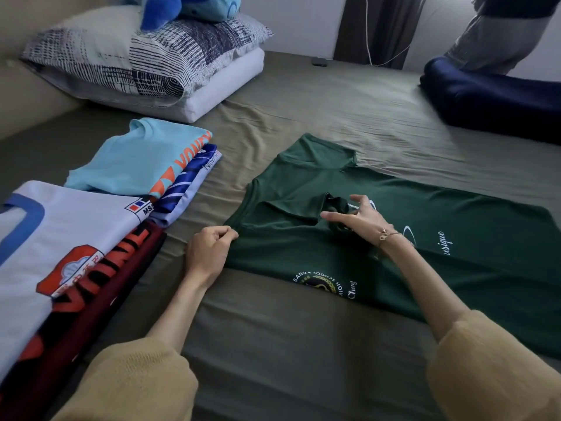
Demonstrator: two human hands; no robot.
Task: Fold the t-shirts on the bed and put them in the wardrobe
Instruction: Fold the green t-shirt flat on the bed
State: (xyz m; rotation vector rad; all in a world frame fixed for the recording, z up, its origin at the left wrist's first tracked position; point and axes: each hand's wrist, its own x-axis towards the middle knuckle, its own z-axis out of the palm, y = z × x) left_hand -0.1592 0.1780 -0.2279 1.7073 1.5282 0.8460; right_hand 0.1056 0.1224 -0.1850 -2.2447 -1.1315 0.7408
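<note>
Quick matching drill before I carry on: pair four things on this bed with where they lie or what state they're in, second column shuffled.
Things:
1. green t-shirt
2. light blue t-shirt
3. patterned pillow
4. left hand

Places or states:
A. on top of a white pillow, under a blue plush toy
B. pinching the green shirt's shoulder edge
C. folded, on top of a blue-and-white shirt
D. spread on the sheet, partly folded

Pairs: 1-D, 2-C, 3-A, 4-B

Green t-shirt (394,238) flat; folded t-shirts (121,183) left.
</note>
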